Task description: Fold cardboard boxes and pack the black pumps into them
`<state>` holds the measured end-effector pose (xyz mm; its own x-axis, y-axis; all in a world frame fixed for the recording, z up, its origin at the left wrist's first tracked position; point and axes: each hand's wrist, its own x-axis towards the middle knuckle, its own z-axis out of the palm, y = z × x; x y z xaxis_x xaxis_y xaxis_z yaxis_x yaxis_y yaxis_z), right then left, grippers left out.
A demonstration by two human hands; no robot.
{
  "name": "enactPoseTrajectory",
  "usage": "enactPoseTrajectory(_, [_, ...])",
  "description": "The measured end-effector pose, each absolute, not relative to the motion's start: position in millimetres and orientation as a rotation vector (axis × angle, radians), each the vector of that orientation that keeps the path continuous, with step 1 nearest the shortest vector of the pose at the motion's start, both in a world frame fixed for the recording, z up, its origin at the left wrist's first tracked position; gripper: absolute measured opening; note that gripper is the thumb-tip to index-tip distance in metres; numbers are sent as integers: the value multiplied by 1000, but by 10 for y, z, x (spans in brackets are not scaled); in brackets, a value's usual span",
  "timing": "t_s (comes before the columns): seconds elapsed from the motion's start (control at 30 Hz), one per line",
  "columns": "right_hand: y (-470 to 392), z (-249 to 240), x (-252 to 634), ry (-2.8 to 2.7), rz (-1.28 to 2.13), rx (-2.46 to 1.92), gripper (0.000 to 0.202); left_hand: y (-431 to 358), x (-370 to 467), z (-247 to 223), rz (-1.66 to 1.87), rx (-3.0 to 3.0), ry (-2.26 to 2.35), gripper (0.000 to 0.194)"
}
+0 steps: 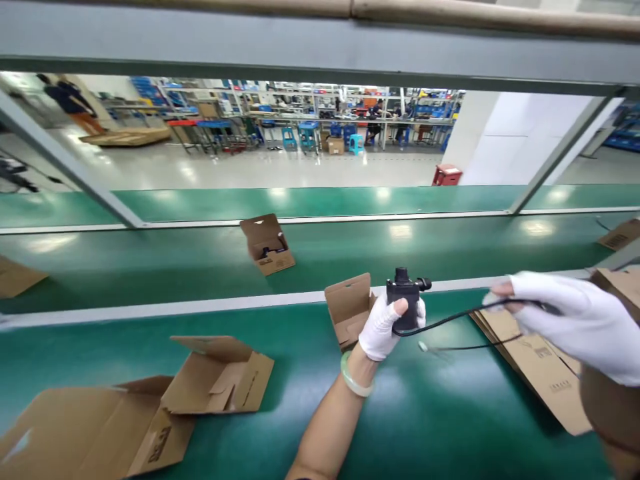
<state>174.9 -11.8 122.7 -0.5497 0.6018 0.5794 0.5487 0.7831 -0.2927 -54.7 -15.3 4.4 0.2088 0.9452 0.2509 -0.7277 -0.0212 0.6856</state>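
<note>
Left hand (383, 327) grasps black pump (404, 297) above green bench (430, 413) | right hand (565, 317), blurred, pinches its cable (455, 320), uncoiled | pump outside open box (349, 297) beside it | far box (278, 265) already holds dark item (267, 252)

Beyond the green worktop (300, 380), a glossy pale floor (240, 170) stretches back to crowded shelving racks (285, 115). Turquoise plastic stools (357, 140) stand before them; a red stool (447, 175) sits beside a broad white pillar (515, 140). Light glints on floor and worktop.
</note>
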Motion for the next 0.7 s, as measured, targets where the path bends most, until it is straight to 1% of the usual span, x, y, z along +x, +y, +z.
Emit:
enactPoseTrajectory(0.07, [-14, 1341, 1553, -2245, 132, -672, 16, -213, -494, 69, 1179, 921, 286, 68])
enactPoseTrajectory(0.17, [260, 1246, 1287, -2260, 384, -650, 11, -295, -433, 98, 967, 995, 251, 77])
enactPoseTrajectory(0.23, [420, 1048, 1193, -2225, 644, -702, 14, -332, -439, 102, 943, 1002, 265, 75])
enactPoseTrajectory(0.3, [484, 821, 1175, -2160, 864, -777, 20, -343, -474, 91, 1032, 983, 309, 65])
enactPoseTrajectory(0.33, [473, 721, 1187, -2140, 918, -822, 21, -337, -494, 79, 1106, 960, 335, 59])
enactPoseTrajectory(0.47, [252, 513, 1293, -2205, 858, -1018, 26, -243, -524, 17, 1376, 729, 417, 41])
enactPoseTrajectory(0.57, [76, 478, 1310, -2334, 862, -1170, 31, -159, -469, 2, 1399, 466, 418, 37])
enactPoseTrajectory(0.63, [7, 425, 1276, -2506, 676, -1220, 33, -128, -416, 22, 1368, 319, 392, 37])
enactPoseTrajectory(0.7, [-37, 337, 1234, -2695, 316, -1268, 36, -116, -374, 53, 1367, 213, 365, 39])
